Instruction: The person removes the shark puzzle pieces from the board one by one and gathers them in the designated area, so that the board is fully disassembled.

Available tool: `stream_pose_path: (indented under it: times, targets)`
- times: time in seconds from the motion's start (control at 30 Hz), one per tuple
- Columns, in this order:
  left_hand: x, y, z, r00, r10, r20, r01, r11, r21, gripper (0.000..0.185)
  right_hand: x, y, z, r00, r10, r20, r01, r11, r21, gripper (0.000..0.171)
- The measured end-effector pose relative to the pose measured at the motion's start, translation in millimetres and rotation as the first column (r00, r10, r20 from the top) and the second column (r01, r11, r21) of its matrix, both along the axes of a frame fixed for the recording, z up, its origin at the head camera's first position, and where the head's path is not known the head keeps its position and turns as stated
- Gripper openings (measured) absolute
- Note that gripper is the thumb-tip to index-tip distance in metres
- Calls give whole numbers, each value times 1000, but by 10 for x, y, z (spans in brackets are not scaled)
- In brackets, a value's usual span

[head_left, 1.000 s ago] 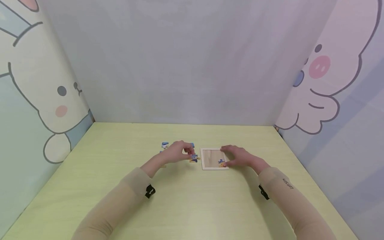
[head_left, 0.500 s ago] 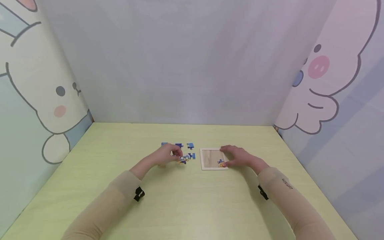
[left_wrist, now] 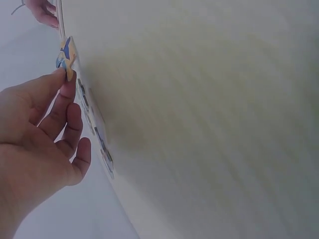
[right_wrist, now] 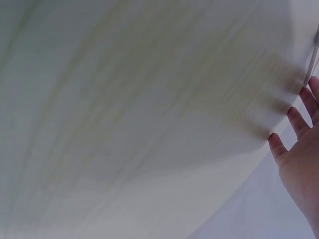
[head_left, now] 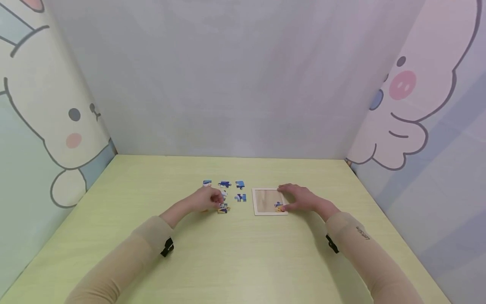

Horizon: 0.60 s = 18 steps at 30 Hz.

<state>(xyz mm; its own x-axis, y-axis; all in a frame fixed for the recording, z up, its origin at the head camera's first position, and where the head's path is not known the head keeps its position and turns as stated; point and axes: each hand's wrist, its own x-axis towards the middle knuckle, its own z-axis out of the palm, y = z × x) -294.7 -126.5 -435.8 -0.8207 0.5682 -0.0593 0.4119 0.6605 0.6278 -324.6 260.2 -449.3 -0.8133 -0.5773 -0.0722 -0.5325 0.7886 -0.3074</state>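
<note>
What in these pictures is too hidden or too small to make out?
- The pictures on the loose puzzle pieces: too small in the head view.
- The piece at the left hand: its fingers cover part of it.
- The puzzle tray: the right hand covers its right edge.
- The right wrist view: blurred table, fingers cut off by the edge.

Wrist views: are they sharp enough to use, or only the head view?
Head view: evenly lit and sharp, though the puzzle pieces look tiny. Left wrist: tilted, table soft, left hand and its pinched piece clear. Right wrist: mostly blurred tabletop, right hand cropped at the edge.
</note>
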Motion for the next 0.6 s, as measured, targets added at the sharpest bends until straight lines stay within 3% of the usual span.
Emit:
stream_pose_path:
  times: [0.33,0.6]
  targets:
    - [-39,-15,-68,1000,28,6,-28,999,-27,5,-6,0,3,1000,15,0,-15,1000,7,78]
    - [-57,88,47,999,52,-15,-52,999,-13,8,-36,31,18,999,28,15,-29,999,31,77]
